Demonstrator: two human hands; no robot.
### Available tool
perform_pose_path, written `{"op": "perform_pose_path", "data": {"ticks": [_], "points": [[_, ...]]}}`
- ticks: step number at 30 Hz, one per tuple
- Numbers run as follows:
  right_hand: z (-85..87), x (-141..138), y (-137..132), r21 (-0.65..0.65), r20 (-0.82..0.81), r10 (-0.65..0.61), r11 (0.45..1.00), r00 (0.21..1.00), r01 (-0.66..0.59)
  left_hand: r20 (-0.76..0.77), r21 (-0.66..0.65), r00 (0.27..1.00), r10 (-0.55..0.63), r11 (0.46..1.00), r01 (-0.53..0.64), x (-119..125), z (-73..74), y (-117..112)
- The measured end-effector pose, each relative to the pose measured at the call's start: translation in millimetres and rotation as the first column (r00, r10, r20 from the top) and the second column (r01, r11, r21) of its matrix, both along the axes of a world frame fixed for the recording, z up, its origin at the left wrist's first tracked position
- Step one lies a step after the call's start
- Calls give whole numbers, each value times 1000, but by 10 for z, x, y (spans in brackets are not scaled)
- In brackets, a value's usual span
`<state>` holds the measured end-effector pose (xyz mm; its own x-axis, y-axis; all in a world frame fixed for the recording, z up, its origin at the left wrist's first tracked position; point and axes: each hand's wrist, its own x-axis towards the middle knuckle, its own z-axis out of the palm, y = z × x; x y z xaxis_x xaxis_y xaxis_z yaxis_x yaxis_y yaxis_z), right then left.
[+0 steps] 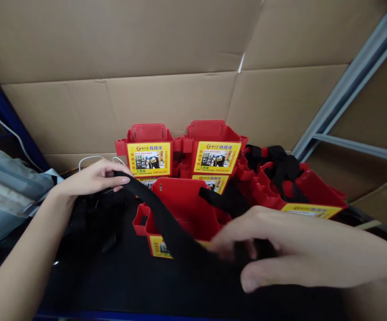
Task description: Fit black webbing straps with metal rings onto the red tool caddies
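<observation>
A long black strap (158, 207) runs from the upper left down across the front of a red plastic tool box (180, 196). My left hand (96, 178) pinches one end of the strap between thumb and fingers, left of the box. In front of the box's right side, my right hand (273, 249) has its fingers curled over the lower part of the strap, thumb held a little apart; its fingertips are blurred. The strap partly covers the box's yellow label (160, 246). Another black strap piece (226, 200) lies at the box's right rear.
Behind stand stacked red boxes with yellow labels, at left (149, 158) and right (217, 157). More red boxes (317, 189) with black straps sit at right. Dark straps (93, 218) lie on the black tabletop (126, 285). Cardboard (173, 102) backs the shelf; a metal post (343, 84) rises right.
</observation>
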<state>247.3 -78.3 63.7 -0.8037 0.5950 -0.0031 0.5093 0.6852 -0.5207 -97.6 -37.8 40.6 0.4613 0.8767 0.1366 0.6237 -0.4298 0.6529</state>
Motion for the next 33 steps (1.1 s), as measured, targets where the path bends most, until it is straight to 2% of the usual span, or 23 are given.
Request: {"op": "perform_pose_path", "data": {"ticks": [3, 5, 8, 12, 14, 16, 20, 29, 33], "points": [[-93, -305, 146, -165, -185, -22, 986, 982, -9, -7, 35, 989, -149, 988, 149, 395, 30, -9], [-218, -540, 285, -129, -242, -85, 990, 967, 54, -28, 72, 984, -174, 982, 176, 640, -6, 25], [-402, -803, 459, 27, -153, -173, 983, 973, 179, 18, 188, 998, -65, 980, 60, 813, -116, 116], [-520, -934, 544, 293, 15, -324, 906, 946, 306, 94, 269, 991, 95, 956, -117, 692, -276, 247], [-531, -976, 532, 421, 100, -387, 851, 916, 314, 89, 231, 991, 102, 966, -120, 598, -356, 301], [-523, -1036, 503, 479, 156, -427, 821, 891, 310, 100, 145, 993, 61, 987, -75, 541, -434, 344], [-502, -1182, 456, 487, 222, -452, 819, 864, 303, 142, 81, 989, 35, 996, -47, 527, -538, 389], [-594, -1313, 513, 508, 240, -450, 813, 860, 284, 125, 157, 992, 5, 987, -25, 471, -559, 343], [-640, -1341, 521, 525, 222, -432, 808, 874, 266, 180, 60, 981, -67, 997, 57, 408, -569, 385]]}}
